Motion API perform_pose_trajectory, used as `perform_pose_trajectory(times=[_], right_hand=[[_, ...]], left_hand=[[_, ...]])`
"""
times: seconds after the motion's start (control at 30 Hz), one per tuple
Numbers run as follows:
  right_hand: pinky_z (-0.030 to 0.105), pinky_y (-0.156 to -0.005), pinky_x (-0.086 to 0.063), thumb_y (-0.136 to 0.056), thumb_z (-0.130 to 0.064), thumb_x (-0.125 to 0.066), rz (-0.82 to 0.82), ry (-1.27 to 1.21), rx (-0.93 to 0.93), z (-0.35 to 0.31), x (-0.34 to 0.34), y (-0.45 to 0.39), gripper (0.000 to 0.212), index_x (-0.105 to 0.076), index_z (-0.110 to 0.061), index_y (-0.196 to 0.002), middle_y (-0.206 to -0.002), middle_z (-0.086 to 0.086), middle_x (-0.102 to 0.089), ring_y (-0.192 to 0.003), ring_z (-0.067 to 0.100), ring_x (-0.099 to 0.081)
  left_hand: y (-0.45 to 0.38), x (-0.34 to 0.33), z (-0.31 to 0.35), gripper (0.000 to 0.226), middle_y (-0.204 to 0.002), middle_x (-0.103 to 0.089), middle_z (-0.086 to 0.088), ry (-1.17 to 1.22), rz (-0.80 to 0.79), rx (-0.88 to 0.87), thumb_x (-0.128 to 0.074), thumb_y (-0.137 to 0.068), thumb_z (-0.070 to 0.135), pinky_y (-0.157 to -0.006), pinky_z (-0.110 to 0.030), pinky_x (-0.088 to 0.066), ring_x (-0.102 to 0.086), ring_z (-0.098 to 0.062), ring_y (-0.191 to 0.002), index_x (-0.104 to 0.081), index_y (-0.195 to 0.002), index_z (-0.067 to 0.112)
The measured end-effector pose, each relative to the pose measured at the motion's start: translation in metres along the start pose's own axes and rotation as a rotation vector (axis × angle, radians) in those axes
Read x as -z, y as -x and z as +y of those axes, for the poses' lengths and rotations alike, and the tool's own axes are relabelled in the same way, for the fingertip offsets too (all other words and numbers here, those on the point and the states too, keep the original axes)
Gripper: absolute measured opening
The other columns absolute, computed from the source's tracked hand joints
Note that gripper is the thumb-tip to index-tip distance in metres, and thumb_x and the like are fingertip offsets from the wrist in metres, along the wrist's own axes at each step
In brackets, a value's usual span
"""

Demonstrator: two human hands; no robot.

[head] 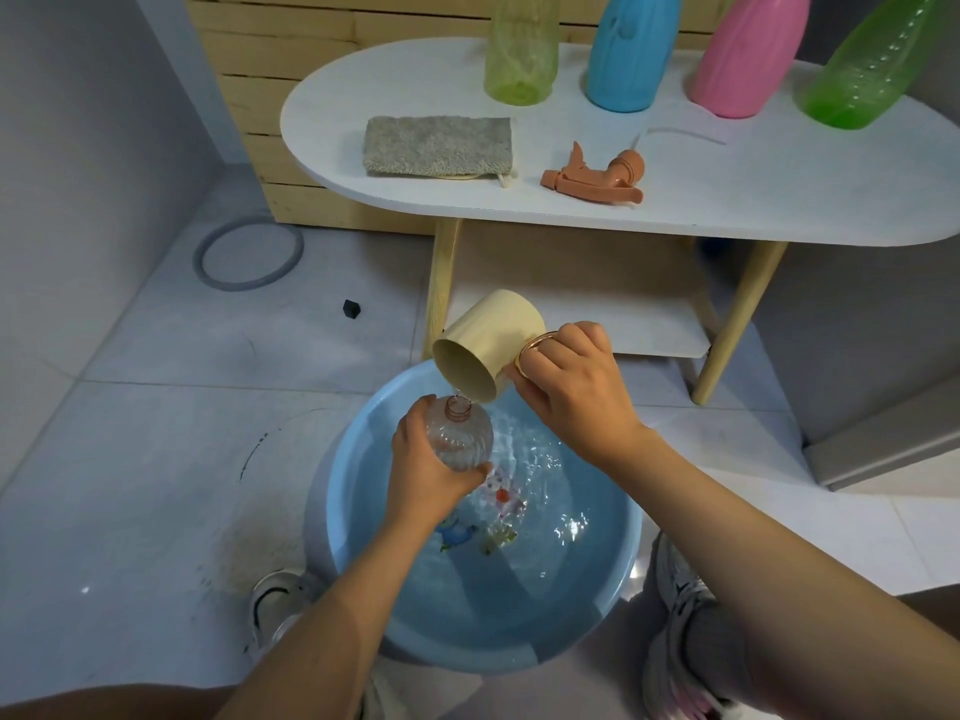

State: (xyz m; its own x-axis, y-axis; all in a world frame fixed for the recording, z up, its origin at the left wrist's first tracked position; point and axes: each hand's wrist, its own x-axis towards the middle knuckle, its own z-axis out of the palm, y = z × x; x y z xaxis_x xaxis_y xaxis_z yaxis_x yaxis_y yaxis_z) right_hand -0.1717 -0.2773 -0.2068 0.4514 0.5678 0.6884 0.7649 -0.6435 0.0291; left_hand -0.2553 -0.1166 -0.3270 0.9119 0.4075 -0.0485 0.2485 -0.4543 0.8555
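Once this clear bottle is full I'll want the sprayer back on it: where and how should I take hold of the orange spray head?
Come down from above and pinch the orange spray head across its thick middle body. It lies flat on its side on the white table. Avoid the thin trigger and the pale dip tube; leave the round collar free.

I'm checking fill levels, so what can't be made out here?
Head view:
Water level in the clear bottle: left hand wraps it.
Handle of the cup: mostly under the right hand.
Tops of four coloured bottles: cut by upper edge.
Print on the basin floor: blurred by ripples.
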Motion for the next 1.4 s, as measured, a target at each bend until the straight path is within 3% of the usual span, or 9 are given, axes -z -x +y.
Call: perform_pose_trajectory(times=[0.27,0.5,0.6,0.7,0.9,1.0,1.1,1.27,1.4], right_hand=[[0.030,-0.068,-0.031,-0.076,-0.007,-0.072,-0.086,0.063,-0.039,0.005,-0.002,0.005,0.024,-0.055,-0.007,-0.059,-0.053,0.005,-0.051,-0.055,0.026,-0.048],[0.027,-0.062,-0.034,-0.052,-0.003,-0.079,-0.442,0.184,-0.007,0.009,-0.017,0.033,0.021,-0.063,-0.015,-0.058,-0.048,-0.001,-0.051,-0.053,0.022,-0.050],[0.025,-0.060,-0.042,-0.041,-0.004,-0.080,-0.578,0.149,0.042,0.003,-0.020,0.044,0.028,-0.062,-0.017,-0.058,-0.047,-0.003,-0.051,-0.052,0.020,-0.052],[0.022,-0.058,-0.046,-0.034,0.000,-0.077,-0.623,0.108,0.086,-0.003,-0.022,0.050,0.032,-0.059,-0.016,-0.056,-0.044,-0.003,-0.047,-0.050,0.020,-0.050],[0.022,-0.060,-0.047,-0.039,-0.004,-0.078,-0.620,0.154,0.084,-0.005,-0.024,0.056,0.028,-0.061,-0.017,-0.057,-0.046,-0.005,-0.050,-0.052,0.018,-0.051],[0.028,-0.067,-0.035,-0.058,-0.011,-0.078,-0.551,0.145,-0.106,-0.001,-0.025,0.053,0.017,-0.061,-0.015,-0.056,-0.047,-0.001,-0.054,-0.054,0.022,-0.053],[0.033,-0.073,-0.026,-0.087,-0.025,-0.058,-0.591,-0.003,-0.496,0.010,-0.024,0.048,0.026,-0.056,-0.012,-0.066,-0.065,0.007,-0.062,-0.073,0.029,-0.054],[0.030,-0.065,-0.030,-0.089,-0.030,-0.055,-0.665,-0.402,-1.024,0.031,0.000,0.024,0.035,-0.042,-0.016,-0.060,-0.067,0.005,-0.051,-0.072,0.027,-0.046],[0.027,-0.055,-0.030,-0.084,-0.025,-0.062,-0.573,-0.739,-1.220,0.035,0.028,-0.001,0.031,-0.048,-0.012,-0.060,-0.063,0.002,-0.045,-0.065,0.017,-0.040]], left_hand=[[0.000,0.002,-0.004,0.101,-0.133,-0.040,0.002,0.009,0.005,-0.002,-0.091,-0.051,0.036,-0.090,-0.027,-0.042,-0.045,-0.017,-0.119,-0.031,-0.133,0.032],[0.002,0.006,-0.012,0.104,-0.132,-0.040,0.001,0.002,0.001,0.024,-0.090,-0.050,0.037,-0.090,-0.026,-0.039,-0.044,-0.017,-0.118,-0.028,-0.132,0.037],[0.001,0.007,-0.012,0.102,-0.130,-0.043,0.000,-0.003,0.008,0.027,-0.090,-0.049,0.035,-0.091,-0.027,-0.041,-0.047,-0.018,-0.117,-0.030,-0.132,0.034],[0.001,0.005,-0.012,0.102,-0.130,-0.043,0.000,-0.004,0.011,0.020,-0.089,-0.049,0.036,-0.092,-0.027,-0.041,-0.046,-0.019,-0.118,-0.031,-0.133,0.031],[0.002,0.006,-0.008,0.106,-0.134,-0.041,0.001,0.007,0.009,0.029,-0.090,-0.050,0.038,-0.095,-0.029,-0.042,-0.045,-0.018,-0.120,-0.029,-0.136,0.031],[0.003,0.009,-0.005,0.105,-0.134,-0.041,0.001,0.035,0.012,0.032,-0.090,-0.051,0.035,-0.094,-0.027,-0.040,-0.045,-0.017,-0.120,-0.029,-0.136,0.032],[0.004,0.016,0.001,0.102,-0.132,-0.044,0.002,0.062,0.030,0.012,-0.090,-0.052,0.033,-0.097,-0.029,-0.041,-0.046,-0.016,-0.119,-0.032,-0.135,0.030],[0.001,0.041,0.030,0.095,-0.127,-0.050,0.004,0.092,0.073,-0.035,-0.091,-0.050,0.027,-0.096,-0.028,-0.044,-0.051,-0.014,-0.113,-0.037,-0.128,0.033],[-0.005,0.067,0.067,0.089,-0.117,-0.052,0.014,0.092,0.058,-0.118,-0.092,-0.048,0.026,-0.080,-0.002,-0.037,-0.051,0.004,-0.102,-0.036,-0.115,0.046]])
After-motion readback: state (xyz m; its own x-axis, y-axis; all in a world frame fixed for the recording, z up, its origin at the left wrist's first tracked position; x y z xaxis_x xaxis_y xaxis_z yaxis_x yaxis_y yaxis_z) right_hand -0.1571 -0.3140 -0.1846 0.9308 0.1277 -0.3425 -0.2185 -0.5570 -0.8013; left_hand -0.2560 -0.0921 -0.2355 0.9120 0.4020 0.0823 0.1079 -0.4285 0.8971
